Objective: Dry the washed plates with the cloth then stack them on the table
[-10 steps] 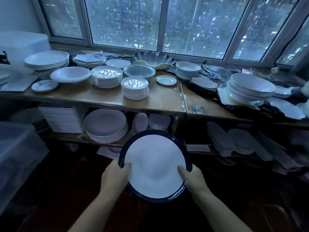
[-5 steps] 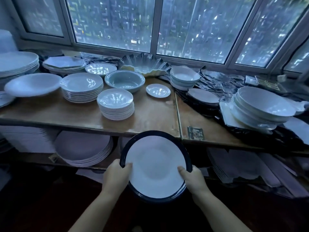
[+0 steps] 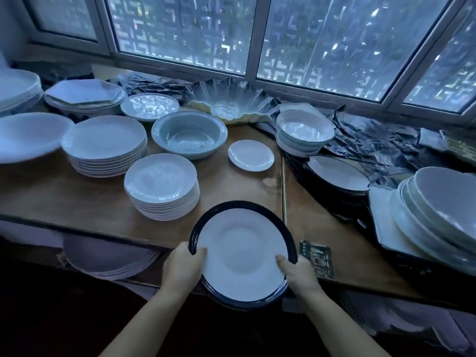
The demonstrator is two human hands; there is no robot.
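On the surface (image 3: 64, 199), a near stack (image 3: 161, 185) stands at 10 o'clock from our plate (image 3: 242, 256), with a far stack (image 3: 104, 145) behind it. One bowl (image 3: 189, 135) and one small dish (image 3: 251, 155) lie at 12. We hold one plate over the near edge, with our left hand (image 3: 180, 269) at 9 and our right hand (image 3: 298, 276) at 3. Our fingers grip its rim, thumbs on top.

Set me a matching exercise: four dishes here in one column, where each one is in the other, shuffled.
1. dark-rimmed plate
2. green bowl
3. small white plate
4. purple plates

A. stacked below the tabletop
B. alone on the tabletop, right of the green bowl
C. gripped by left hand and right hand
D. behind the near stack of white plates

Pairs: 1-C, 2-D, 3-B, 4-A
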